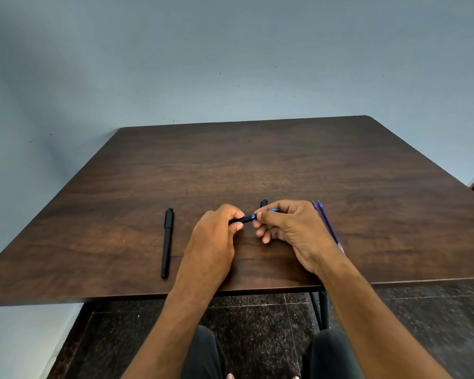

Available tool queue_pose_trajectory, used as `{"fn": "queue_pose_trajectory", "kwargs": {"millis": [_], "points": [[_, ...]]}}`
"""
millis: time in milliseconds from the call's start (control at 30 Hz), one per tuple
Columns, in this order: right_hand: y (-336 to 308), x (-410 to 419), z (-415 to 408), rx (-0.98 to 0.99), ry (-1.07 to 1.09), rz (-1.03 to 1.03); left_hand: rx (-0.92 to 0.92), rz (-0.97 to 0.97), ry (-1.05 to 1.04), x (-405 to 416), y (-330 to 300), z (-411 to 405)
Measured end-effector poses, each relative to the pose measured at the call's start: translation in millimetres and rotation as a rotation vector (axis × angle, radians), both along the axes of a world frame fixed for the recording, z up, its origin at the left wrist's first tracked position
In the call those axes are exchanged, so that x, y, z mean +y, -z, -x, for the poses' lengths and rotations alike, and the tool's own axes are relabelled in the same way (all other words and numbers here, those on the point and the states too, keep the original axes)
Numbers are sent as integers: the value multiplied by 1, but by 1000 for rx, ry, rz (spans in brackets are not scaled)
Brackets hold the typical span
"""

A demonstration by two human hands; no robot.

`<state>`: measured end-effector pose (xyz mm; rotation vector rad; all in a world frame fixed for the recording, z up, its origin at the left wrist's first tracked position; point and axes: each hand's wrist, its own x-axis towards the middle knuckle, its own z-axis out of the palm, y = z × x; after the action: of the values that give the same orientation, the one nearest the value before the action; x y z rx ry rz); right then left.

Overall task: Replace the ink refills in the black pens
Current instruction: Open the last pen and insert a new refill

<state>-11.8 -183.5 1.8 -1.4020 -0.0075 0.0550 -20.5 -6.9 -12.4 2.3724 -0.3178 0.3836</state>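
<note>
Dark wooden table [257, 165] against pale blue wall [230, 50], speckled dark floor [257, 337].

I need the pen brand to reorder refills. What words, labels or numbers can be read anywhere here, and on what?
None can be read.
Capped black pen on the table: no print visible.
Pen barrel held in the left hand and right hand: mostly covered by the fingers, no marking legible.
Blue refills: too thin to show any text.

We saw a dark wooden table [257, 165] filling mid-frame; a capped black pen [167, 242] lay left of centre, two blue refills [327, 224] right, a black cap [263, 203] between.
</note>
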Motion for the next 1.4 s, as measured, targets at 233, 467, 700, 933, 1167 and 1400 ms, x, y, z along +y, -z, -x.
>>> {"fn": "queue_pose_trajectory", "kwargs": {"millis": [233,467,700,933,1167,1400], "points": [[11,2,0,-116,72,128,-27,12,10,0,-2,1],[10,3,1,-93,84,148,-14,25,5,0,-3,2],[11,-4,0,-89,61,-34,18,6,-13,-1,-4,1],[14,0,-1,-108,114,63,-4,8,0,0,-4,2],[16,-1,-1,-115,99,85,4,6,-6,0,-2,2],[20,-3,-2,-147,80,100,-5,-12,-12,0,-1,1]]}}
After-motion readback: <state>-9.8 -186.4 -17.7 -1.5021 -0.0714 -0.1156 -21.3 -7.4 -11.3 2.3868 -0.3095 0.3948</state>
